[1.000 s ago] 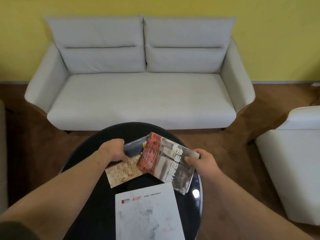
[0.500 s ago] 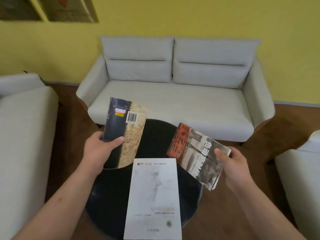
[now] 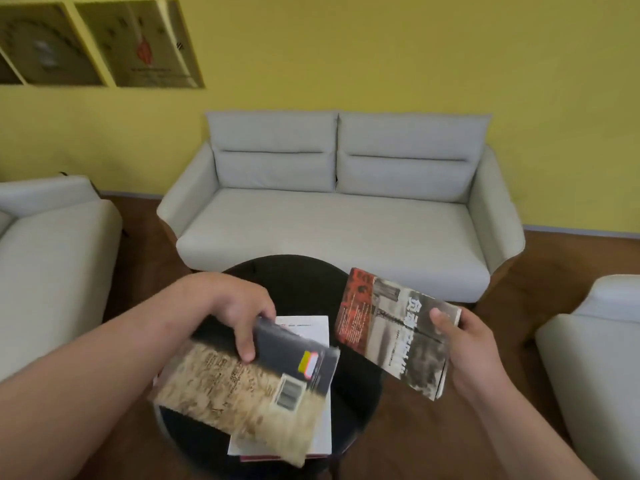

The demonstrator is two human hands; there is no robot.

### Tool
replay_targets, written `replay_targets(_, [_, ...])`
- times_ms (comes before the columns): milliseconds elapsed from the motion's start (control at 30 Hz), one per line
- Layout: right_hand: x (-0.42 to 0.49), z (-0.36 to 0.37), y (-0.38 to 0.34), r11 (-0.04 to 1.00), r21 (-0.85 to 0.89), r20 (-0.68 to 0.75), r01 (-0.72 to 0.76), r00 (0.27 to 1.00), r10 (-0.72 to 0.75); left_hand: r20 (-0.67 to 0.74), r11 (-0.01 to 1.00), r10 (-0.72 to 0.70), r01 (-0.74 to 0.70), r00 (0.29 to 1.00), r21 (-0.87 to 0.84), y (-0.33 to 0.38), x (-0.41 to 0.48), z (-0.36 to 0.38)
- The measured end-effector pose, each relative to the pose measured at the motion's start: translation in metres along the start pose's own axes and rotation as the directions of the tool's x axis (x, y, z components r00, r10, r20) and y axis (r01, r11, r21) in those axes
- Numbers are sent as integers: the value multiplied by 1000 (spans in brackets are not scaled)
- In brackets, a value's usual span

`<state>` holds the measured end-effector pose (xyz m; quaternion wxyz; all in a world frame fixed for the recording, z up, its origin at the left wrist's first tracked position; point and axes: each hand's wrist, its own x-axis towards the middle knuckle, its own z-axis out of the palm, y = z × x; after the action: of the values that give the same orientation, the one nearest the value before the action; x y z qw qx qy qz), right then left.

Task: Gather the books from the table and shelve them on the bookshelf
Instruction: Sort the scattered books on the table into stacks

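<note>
- The left hand [image 3: 239, 306] grips a tan and dark book [image 3: 249, 386] by its far edge, fingers curled down over the cover.
- That book is in the air, roughly flat with its barcode side up, low over the desk [image 3: 294, 275]. It looks blurred.
- The right hand [image 3: 474, 344] holds a red and grey book [image 3: 391, 334] by its right side, with the thumb pressed on the cover and the fingers wrapped underneath.
- This second book is tilted, its red end pointing toward the sofa [image 3: 332, 216], and it hangs over the right rim of the desk, apart from the other book.
- A white book [image 3: 311, 327] lies flat on the round black desk, and the tan and dark book hides most of it from view.
- A thin red edge shows under the near end of the white book. I cannot tell what it belongs to.
- The pale grey sofa stands behind the desk against a yellow wall, with a matching armchair [image 3: 48, 244] to the left and another chair [image 3: 595, 358] to the right.
- A wall shelf [image 3: 97, 39] with yellow dividers hangs high on the left, its contents too blurred to make out.
</note>
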<state>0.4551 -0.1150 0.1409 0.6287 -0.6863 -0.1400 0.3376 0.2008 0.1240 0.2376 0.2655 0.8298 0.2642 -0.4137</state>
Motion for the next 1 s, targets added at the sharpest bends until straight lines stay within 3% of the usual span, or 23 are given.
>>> replay_targets(67, [-6,-4,0,1000,-12,-4,-12,1000,12,60,962,-74,56,995,268,15,29,-3])
replay_targets(167, [-16,-8,-1,999,-43,-9,-25,1000,25,37,873,-104,74,994,483,28,67,-2])
replay_targets(300, [-27,-10,-7,992,-111,-40,-52,998,48,-132,684,65,52,989,728,44,95,13])
replay_targets(367, [-31,-7,-10,987,-154,-57,-48,998,39,-226,686,172,48,959,726,47,100,27])
replay_targets(467, [-34,3,-18,968,-248,-84,-30,996,9,-392,874,240,-22,888,485,38,90,53])
replay_targets(567, [-36,14,-31,926,-377,-92,36,993,-76,-616,999,8,-34,788,-31,20,74,97])
replay_targets(633, [-37,22,-46,873,-471,-11,129,988,-153,-647,957,-131,-75,752,-281,6,64,126])
replay_targets(767, [-40,51,-83,671,-644,300,368,928,-221,-743,827,-119,-348,659,-441,1,46,144])
replay_targets(900, [-51,92,-124,490,-683,539,542,826,-162,-698,495,-9,-604,716,-625,33,30,126])
replay_targets(1000, [-63,122,-138,370,-669,629,644,756,-179,-731,440,-36,-646,681,-624,44,26,117])
